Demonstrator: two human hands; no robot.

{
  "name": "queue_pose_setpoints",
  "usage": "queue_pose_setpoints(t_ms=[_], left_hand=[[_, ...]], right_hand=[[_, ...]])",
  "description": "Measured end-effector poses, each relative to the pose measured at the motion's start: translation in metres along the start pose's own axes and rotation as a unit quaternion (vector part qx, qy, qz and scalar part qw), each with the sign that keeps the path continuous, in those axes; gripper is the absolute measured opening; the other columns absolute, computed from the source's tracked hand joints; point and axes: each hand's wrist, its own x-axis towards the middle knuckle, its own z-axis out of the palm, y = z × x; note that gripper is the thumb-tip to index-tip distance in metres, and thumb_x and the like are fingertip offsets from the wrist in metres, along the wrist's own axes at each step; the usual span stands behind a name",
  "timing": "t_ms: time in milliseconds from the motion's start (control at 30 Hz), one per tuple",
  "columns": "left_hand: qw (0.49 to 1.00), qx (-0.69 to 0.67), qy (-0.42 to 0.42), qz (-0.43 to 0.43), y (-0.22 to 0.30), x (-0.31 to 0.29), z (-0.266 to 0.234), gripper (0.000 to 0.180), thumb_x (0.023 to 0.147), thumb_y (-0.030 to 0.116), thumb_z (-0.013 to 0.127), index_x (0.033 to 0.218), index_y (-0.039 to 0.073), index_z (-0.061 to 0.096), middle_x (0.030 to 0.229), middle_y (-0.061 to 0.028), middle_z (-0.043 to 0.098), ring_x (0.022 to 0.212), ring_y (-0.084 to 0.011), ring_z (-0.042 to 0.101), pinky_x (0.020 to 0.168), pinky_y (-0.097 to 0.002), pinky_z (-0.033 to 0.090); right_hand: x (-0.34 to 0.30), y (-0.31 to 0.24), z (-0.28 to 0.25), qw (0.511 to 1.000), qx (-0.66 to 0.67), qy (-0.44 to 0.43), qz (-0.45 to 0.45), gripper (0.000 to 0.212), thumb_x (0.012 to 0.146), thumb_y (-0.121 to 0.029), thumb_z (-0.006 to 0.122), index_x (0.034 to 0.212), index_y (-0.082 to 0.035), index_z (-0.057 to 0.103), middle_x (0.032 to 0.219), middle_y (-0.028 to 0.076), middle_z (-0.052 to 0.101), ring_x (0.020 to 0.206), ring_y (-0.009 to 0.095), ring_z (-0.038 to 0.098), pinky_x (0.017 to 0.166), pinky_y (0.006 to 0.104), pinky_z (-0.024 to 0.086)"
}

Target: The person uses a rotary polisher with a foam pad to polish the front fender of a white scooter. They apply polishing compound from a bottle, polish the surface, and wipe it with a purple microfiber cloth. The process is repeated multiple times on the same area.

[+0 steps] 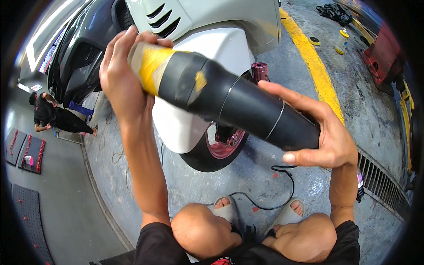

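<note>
A black power polisher with yellow and beige tape about its head is held up across the middle of the view, slanting down to the right. My left hand is wrapped round the taped head end, its fingers partly hidden behind it. My right hand clasps the rear end of the body, thumb below and a finger along the top. Just behind the polisher is a scooter's white front fender, above a black tyre on a pink wheel rim. The polisher's pad does not show.
A black cord curls over the floor near my feet. To the right are a yellow floor line, a round yellow pad, a yellow bottle and a drain grate. A dark car and another person are at left.
</note>
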Motion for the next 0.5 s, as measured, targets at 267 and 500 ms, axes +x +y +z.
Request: queue_pose_setpoints(t_ms=[267, 500], left_hand=[[0.993, 0.095, -0.067, 0.005, -0.034, 0.041, 0.084, 0.024, 0.099, 0.014, 0.065, 0.109, -0.004, 0.053, 0.083, -0.0154, 0.067, 0.065, -0.0249, 0.071, 0.058, -0.0349, 0.061], [0.962, 0.208, -0.094, 0.149, -0.085, 0.026, 0.121, 0.036, 0.093, 0.018, 0.076, 0.113, -0.002, 0.053, 0.087, -0.0145, 0.072, 0.072, -0.0211, 0.073, 0.071, -0.0298, 0.06]], right_hand=[[-0.009, 0.058, -0.013, 0.988, 0.076, 0.135, 0.006, 0.11, 0.066, -0.026, 0.082, 0.16, 0.003, 0.034, 0.137, 0.02, 0.061, 0.108, 0.024, 0.067, 0.093, 0.0338, 0.053], [-0.014, 0.13, 0.011, 0.961, 0.234, 0.145, -0.014, 0.111, 0.071, -0.023, 0.08, 0.166, -0.009, 0.025, 0.126, 0.02, 0.066, 0.083, 0.024, 0.072, 0.067, 0.034, 0.061]])
